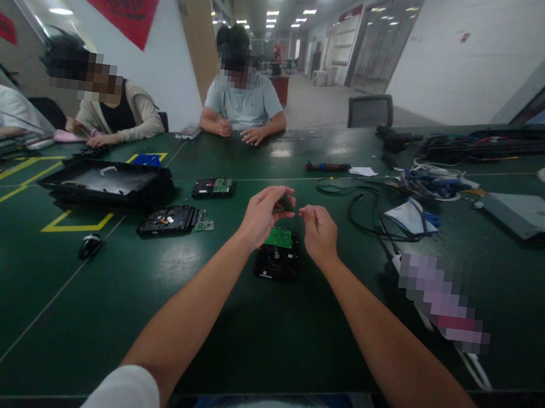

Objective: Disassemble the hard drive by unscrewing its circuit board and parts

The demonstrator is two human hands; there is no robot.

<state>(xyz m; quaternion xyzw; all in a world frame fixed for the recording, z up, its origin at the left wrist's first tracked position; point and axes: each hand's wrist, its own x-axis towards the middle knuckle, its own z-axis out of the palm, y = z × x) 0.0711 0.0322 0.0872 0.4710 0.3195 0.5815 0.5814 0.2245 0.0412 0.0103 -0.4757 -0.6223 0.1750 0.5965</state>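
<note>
A hard drive [276,264] lies on the table just below my hands, its green circuit board [280,237] facing up at the far end. My left hand [266,215] hovers over that board with fingers curled toward the thumb; whatever sits between them is dark and too small to name. Close beside it, fingertips nearly meeting the left ones, my right hand [317,231] is closed in a pinch. What the pinch holds, if anything, I cannot make out.
Left of the hands are a second hard drive [213,187], a drive with a loose board [171,219], a black tray [106,181] and a black mouse [91,246]. Cables [366,205], a screwdriver-like tool [327,167] and a grey metal case [534,217] lie right. Co-workers sit across the table.
</note>
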